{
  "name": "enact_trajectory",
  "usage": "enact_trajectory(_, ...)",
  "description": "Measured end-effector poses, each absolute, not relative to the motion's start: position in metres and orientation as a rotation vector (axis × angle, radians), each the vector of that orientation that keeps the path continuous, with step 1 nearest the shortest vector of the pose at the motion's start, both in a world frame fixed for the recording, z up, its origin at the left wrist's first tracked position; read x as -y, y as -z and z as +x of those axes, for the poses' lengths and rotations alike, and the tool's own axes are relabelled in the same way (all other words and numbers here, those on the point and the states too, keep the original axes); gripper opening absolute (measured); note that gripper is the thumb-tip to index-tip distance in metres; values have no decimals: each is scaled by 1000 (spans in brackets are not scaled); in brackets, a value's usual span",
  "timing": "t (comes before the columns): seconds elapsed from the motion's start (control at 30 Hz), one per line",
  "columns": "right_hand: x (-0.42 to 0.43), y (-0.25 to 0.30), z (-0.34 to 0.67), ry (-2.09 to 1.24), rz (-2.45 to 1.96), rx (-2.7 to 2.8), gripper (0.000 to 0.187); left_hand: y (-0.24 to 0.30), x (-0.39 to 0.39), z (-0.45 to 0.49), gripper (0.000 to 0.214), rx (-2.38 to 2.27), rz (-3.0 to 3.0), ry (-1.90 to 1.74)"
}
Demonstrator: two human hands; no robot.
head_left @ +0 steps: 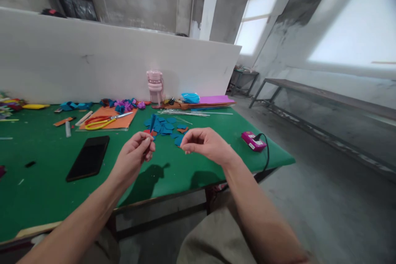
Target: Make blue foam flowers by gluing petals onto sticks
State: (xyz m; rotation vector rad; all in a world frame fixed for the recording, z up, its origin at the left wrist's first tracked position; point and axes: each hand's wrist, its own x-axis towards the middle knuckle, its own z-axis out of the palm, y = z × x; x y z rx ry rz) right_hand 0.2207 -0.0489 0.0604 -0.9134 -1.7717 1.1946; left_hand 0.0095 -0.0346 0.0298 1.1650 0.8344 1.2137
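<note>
My left hand [136, 152] is raised over the green table [46, 181], fingers pinched on a thin blue stick-like piece [152, 123] that points upward. My right hand [202, 144] hovers just to its right, fingers curled together; I cannot make out what, if anything, is in them. Right behind both hands lies a scatter of blue cut-out shapes [165, 126] with a few orange bits.
Yellow-handled scissors [103, 121] rest on an orange sheet [109, 119]. A black phone [88, 157] lies at left. A pink device [253, 140] with a black cord sits near the right edge. A pink bottle [155, 84], purple flowers and coloured sheets line the white partition.
</note>
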Motion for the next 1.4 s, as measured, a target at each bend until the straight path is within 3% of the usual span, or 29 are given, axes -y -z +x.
enact_trajectory(0.23, 59, -14, 216, -1286, -1003, 1504, 27, -27, 46, 21, 13, -857, 1116, -1098)
enact_trajectory(0.43, 74, -39, 240, -1263, -988, 2199, 53, -28, 52, 30, 16, -930, 1139, -1042)
enact_trajectory(0.5, 77, -40, 247, -1183, -1051, 2307, 58, -27, 52, 29, 16, -928, 1163, -1045)
enact_trajectory(0.67, 89, -15, 248, -817, -1239, 2455, 50, -25, 50, 25, 14, -923, 1201, -1023)
enact_trajectory(0.87, 142, 29, 217, -590, -1264, 2536, 98, -26, 47, 22, 13, -926, 1233, -1012)
enact_trajectory(0.9, 150, 36, 212, -600, -1182, 2596, 94, -26, 46, 21, 13, -932, 1233, -1013)
enact_trajectory(1.03, 165, 57, 198, -731, -840, 2867, 49, -26, 44, 21, 13, -957, 1227, -1024)
enact_trajectory(1.23, 158, 56, 190, -653, -1075, 2861, 14, -26, 45, 23, 13, -946, 1210, -1003)
enact_trajectory(1.4, 159, 53, 184, -530, -781, 2826, 24, -28, 46, 23, 12, -934, 1216, -995)
